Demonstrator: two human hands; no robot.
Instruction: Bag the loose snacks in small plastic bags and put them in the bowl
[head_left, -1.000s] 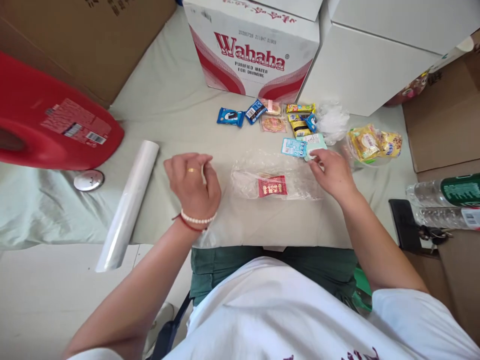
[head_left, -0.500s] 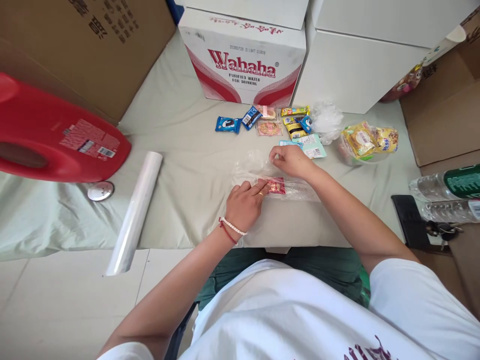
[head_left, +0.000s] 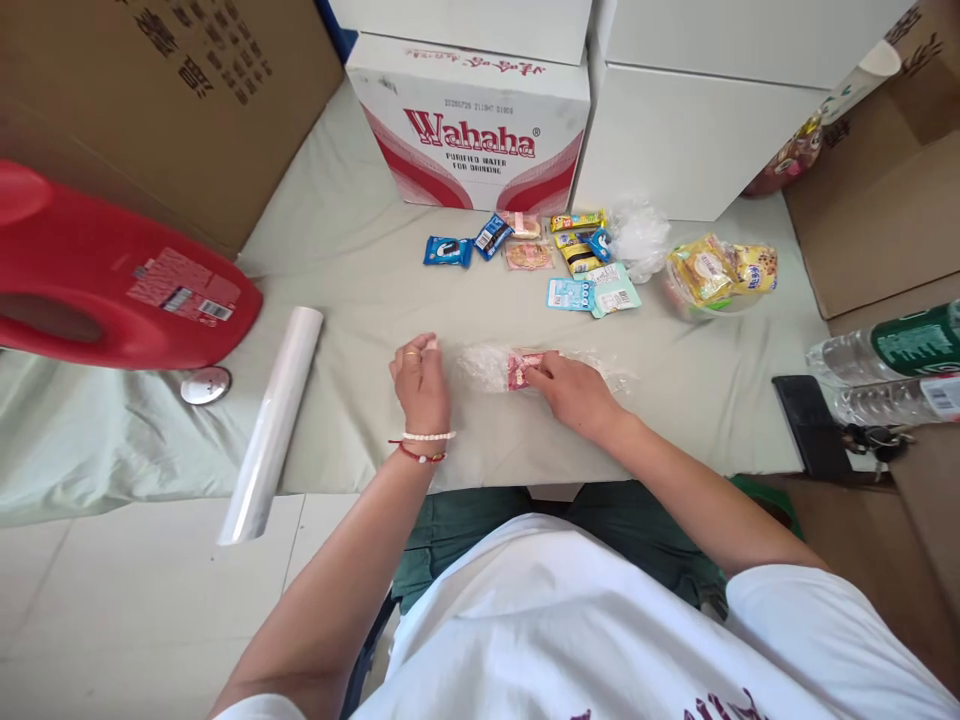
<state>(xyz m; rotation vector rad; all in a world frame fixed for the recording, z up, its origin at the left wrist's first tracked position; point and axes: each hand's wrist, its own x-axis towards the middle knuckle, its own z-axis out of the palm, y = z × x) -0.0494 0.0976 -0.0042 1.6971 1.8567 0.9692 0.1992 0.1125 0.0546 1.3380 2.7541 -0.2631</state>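
Observation:
A small red snack packet (head_left: 519, 372) lies on the cloth, with crumpled clear plastic film (head_left: 484, 368) around it. My right hand (head_left: 581, 397) is closed at the packet's right end, fingers and thumb bent over it and the film. Left of the film, my left hand (head_left: 421, 388) is raised a little with its fingers curled in. Whether anything is inside those fingers is hidden. A roll of clear film (head_left: 276, 420) rests farther left, its near end over the table edge.
Several small snack packs (head_left: 529, 255) lie behind my hands, before a white Wahaha box (head_left: 480, 130). A clear bowl of snacks (head_left: 701, 315) and a crumpled plastic bag (head_left: 637, 240) are at right. A red jug (head_left: 127, 270) stands left; bottles (head_left: 892, 350) and a black phone (head_left: 810, 425) lie far right.
My left hand has come off the packet and moved left. My right hand has come down onto the packet. The film has been folded into a narrower strip around it.

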